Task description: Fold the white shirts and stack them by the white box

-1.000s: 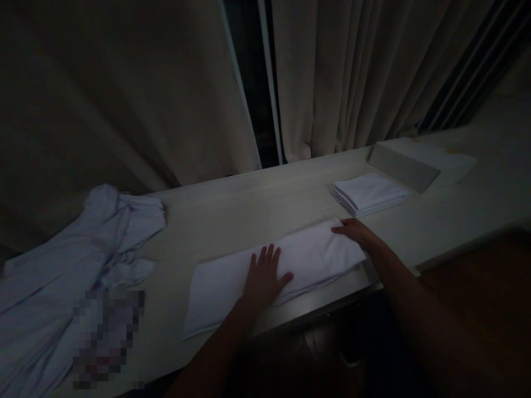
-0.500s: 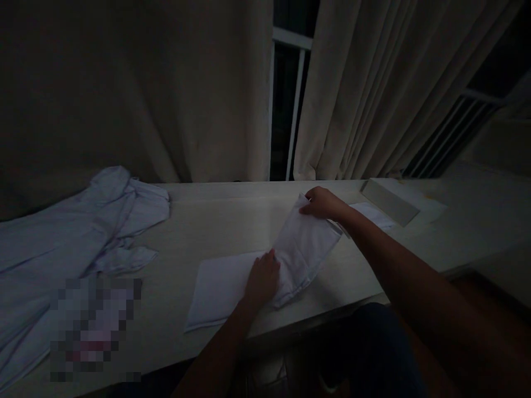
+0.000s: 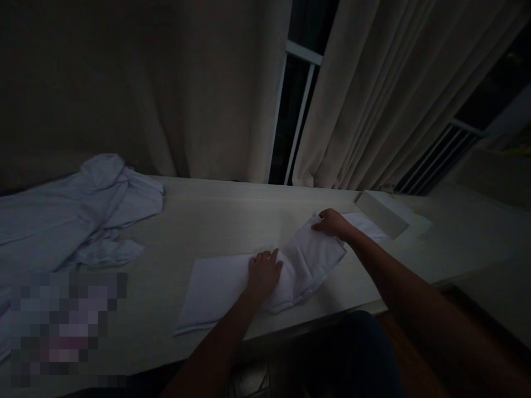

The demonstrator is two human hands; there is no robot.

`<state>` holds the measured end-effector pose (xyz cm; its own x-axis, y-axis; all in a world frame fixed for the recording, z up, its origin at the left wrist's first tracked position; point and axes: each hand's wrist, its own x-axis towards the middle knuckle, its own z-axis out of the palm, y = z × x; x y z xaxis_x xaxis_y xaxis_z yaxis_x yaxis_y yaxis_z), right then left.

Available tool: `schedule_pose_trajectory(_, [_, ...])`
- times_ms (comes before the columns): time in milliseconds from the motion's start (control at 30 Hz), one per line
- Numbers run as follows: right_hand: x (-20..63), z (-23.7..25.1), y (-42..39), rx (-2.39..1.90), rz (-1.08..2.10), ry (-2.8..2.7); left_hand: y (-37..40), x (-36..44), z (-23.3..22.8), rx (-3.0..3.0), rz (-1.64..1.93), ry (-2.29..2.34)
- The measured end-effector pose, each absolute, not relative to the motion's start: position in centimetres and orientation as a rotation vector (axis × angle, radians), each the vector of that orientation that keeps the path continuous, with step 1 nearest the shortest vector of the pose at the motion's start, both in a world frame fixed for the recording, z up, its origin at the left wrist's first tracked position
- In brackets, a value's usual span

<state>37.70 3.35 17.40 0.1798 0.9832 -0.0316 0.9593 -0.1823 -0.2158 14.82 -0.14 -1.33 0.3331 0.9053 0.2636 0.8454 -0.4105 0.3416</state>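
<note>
A folded white cloth (image 3: 215,287) lies near the front edge of the pale counter, its left part flat and its right part raised at a slant. My left hand (image 3: 264,276) rests on the middle of it, fingers laid on the fabric with nothing gripped. My right hand (image 3: 332,224) pinches the upper edge of the raised part between thumb and fingers. Loose folds run through the cloth between both hands. Just beyond my right wrist lies another flat white cloth (image 3: 365,225).
A rumpled heap of white fabric (image 3: 95,204) covers the counter's left end. A pixelated patch hides something in front of it. At the right stands a pale box-like object (image 3: 384,213). Long curtains (image 3: 215,99) hang along the back, parted at a dark window.
My right hand has lowered the raised part of the cloth and drawn it slightly right. My left hand stays on the middle, its fingers a little more spread. The view has tilted somewhat.
</note>
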Motion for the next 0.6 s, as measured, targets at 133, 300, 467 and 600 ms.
schedule_pose_trajectory(133, [38.1, 17.3, 3.7, -2.302, 0.240, -1.900, -0.9, 13.2, -2.4, 2.546, 0.484, 1.483])
schedule_pose_trajectory(300, [36.9, 17.9, 3.7, -2.295, 0.227, -1.940, -1.3, 13.0, -3.6, 2.576, 0.391, 1.360])
schedule_pose_trajectory(467, [33.4, 20.0, 4.0, -2.259, 0.170, -2.054, -2.0, 15.2, -3.7, 2.560, 0.487, 1.380])
schedule_pose_trajectory(600, [28.1, 20.6, 4.5, -2.156, 0.092, -2.268, -2.6, 16.6, -3.5, 2.562, 0.505, 1.392])
